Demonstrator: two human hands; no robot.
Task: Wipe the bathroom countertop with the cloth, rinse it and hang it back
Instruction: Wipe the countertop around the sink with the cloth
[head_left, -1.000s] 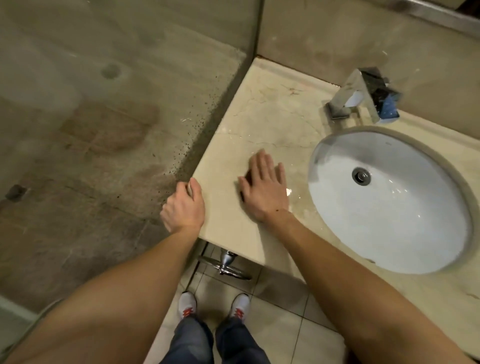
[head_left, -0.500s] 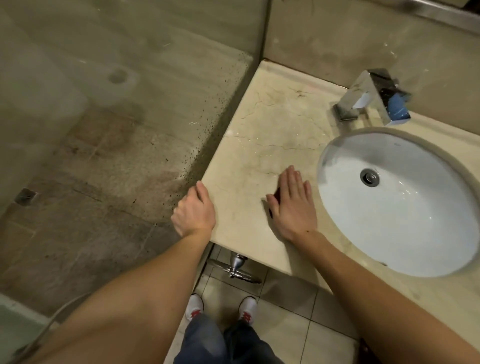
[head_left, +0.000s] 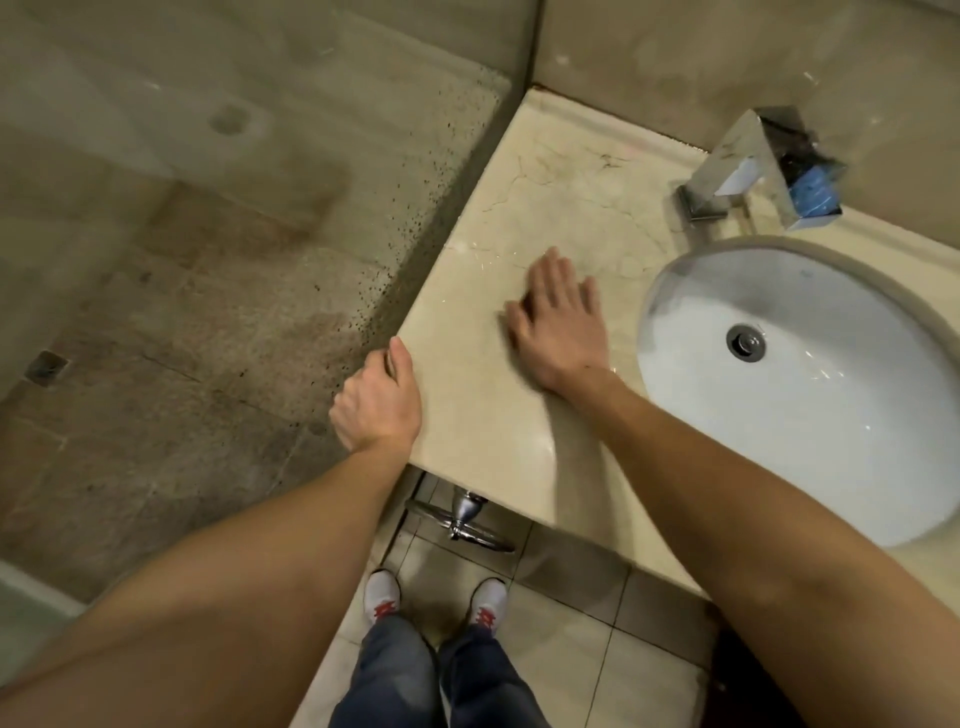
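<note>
The right hand (head_left: 558, 325) is lying flat on the counter (head_left: 561, 208), fingers straight and slightly spread. It is pressing down on the cloth (head_left: 524, 306), of which only a dark sliver is showing between thumb and forefinger. The left hand (head_left: 376, 402) is gripping the counter's left edge, thumb on top and fingers curling over the side, apparently bracing.

The wiping is likely under way. With so little cloth showing, it could be bunching under the palm or slipping out, leaving bare skin rubbing the stone. A stroke running right could be dragging the cloth over the rim into the sink (head_left: 831, 441) just beside the hand. The front of the counter is looking glossy, so the bracing hand may be losing purchase.
</note>
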